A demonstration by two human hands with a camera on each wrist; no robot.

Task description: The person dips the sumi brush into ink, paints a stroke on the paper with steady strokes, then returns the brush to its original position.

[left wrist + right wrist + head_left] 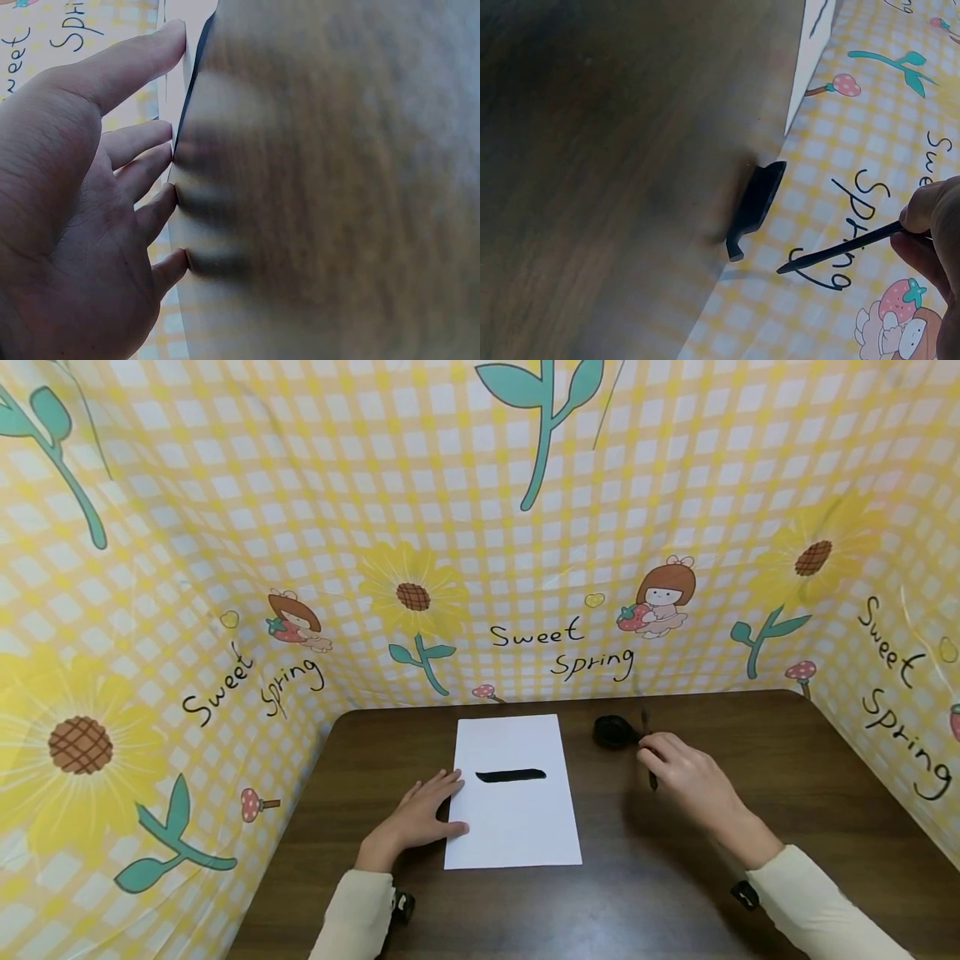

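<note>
A sheet of white paper [517, 831] lies on the table with one thick black horizontal stroke [512, 775] across its upper half. My left hand [416, 814] rests at the sheet's left edge, fingers spread, with the thumb and some fingertips on the paper. To the right of the sheet, my right hand [693, 781] pinches a slim dark writing brush [844, 247] between thumb and fingers. Just left of that hand sits a small black ink dish [613, 732] with a short handle. In the right wrist view, the brush's tapered end points toward the dish's handle side, apart from it.
The brown wooden table [517, 910] ends at a checked yellow cloth [450, 510] that hangs behind it and along both sides. The dish stands near the table's back edge. A dark device is strapped at each wrist, by the pale sleeves [352, 914].
</note>
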